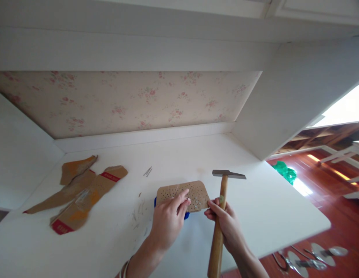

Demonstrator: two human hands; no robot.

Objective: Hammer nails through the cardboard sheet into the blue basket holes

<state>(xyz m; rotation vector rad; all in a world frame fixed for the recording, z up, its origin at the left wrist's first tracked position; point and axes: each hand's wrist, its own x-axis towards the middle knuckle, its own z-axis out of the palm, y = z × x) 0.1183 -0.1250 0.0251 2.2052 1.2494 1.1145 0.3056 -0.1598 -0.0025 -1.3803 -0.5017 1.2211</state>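
Note:
My right hand point(225, 224) is wrapped round the wooden handle of a hammer point(222, 193), whose metal head stands upright above the white table point(269, 208). My left hand point(169, 220) rests on a brown cardboard piece point(196, 191) full of small holes and nail heads, fingers pinched near its lower edge on something too small to name. A blue thing point(186, 216) shows under the cardboard.
Torn cardboard box scraps point(77, 193) lie at the table's left. A few loose nails point(147, 171) lie behind the cardboard. Beyond the table's right edge is a red wooden floor with a green bag point(285, 172) and metal pieces point(309, 258).

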